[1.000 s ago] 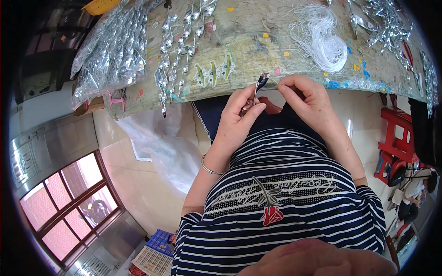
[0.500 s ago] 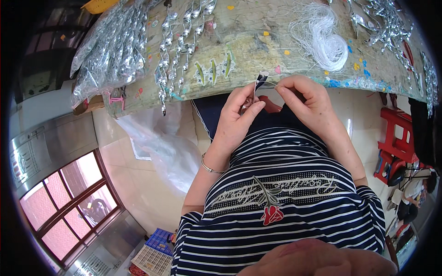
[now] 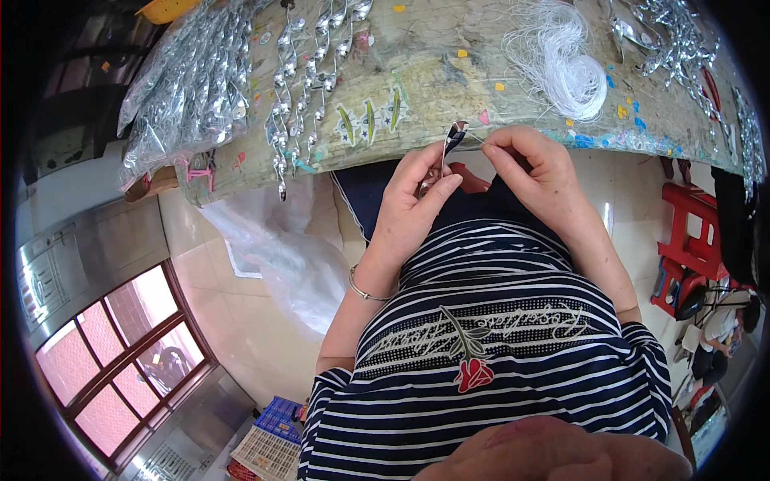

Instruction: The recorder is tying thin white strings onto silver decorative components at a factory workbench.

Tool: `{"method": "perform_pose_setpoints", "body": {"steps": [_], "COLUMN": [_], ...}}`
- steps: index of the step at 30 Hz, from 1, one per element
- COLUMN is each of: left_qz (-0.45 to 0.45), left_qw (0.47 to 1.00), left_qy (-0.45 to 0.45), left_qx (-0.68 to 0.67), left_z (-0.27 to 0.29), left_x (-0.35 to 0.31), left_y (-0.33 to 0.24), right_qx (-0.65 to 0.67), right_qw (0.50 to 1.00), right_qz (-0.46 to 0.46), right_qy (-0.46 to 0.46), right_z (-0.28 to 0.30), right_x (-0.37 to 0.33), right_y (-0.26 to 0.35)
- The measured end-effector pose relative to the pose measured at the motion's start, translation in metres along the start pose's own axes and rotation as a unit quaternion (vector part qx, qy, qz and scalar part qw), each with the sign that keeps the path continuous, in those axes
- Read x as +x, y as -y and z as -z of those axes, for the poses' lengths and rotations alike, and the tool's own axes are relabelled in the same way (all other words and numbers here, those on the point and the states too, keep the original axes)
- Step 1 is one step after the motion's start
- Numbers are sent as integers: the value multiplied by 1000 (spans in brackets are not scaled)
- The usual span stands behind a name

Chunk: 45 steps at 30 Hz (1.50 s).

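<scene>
Just off the table's near edge, my left hand (image 3: 417, 191) is closed on a twisted silver foil strip (image 3: 453, 140), pinched between thumb and fingers, with its upper end sticking up. Close by on the right, my right hand (image 3: 533, 164) pinches a thin white thread (image 3: 476, 138) that runs toward the strip. How the thread meets the strip is too small to make out. A tangled bundle of white thread (image 3: 565, 68) lies on the table beyond my right hand. Several twisted silver strips (image 3: 303, 88) lie at the left, some hanging over the edge.
The worn table (image 3: 433, 96) has stickers and coloured flecks on it. A clear plastic bag of silver twists (image 3: 192, 100) is at its left end; silver tinsel (image 3: 670, 44) is at its right. Red stools (image 3: 691, 232) stand at right, and a plastic sheet (image 3: 281, 248) lies on the floor.
The top of the strip has tilted slightly in my left hand. Both hands stay nearly in place, still pinching.
</scene>
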<state>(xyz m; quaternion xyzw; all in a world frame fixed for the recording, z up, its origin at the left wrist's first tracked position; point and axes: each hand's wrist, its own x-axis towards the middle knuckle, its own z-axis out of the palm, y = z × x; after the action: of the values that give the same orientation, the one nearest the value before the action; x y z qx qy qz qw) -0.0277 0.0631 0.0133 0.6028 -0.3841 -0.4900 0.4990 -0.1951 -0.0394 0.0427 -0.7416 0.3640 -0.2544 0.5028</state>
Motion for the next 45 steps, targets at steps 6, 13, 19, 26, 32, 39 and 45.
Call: {"method": "perform_pose_setpoints", "body": {"steps": [6, 13, 19, 26, 32, 39, 45], "left_qz": [-4, -28, -87, -117, -78, -98, -114], "left_qw": [1000, 998, 990, 983, 991, 983, 980], "left_qy": [7, 55, 101, 100, 95, 116, 112], "left_qx": [-4, 21, 39, 104, 43, 99, 118], "left_z": [0, -1, -3, -1, -5, -1, -4], "left_x": [0, -1, -1, 0, -3, -5, -6], "left_y": [2, -7, -12, -8, -11, -11, -7], "right_qx": [14, -1, 7, 26, 27, 25, 17], "right_qw": [1000, 1000, 999, 999, 999, 999, 999], "right_qz": [-11, -7, -23, -23, -26, -29, -18], "right_qy": [3, 15, 25, 27, 23, 27, 27], "right_z": [-1, -3, -3, -3, -3, -3, -6], "right_x": [1, 3, 1, -1, -3, -5, -7], "right_y": [0, -1, -1, 0, 1, 1, -2]}}
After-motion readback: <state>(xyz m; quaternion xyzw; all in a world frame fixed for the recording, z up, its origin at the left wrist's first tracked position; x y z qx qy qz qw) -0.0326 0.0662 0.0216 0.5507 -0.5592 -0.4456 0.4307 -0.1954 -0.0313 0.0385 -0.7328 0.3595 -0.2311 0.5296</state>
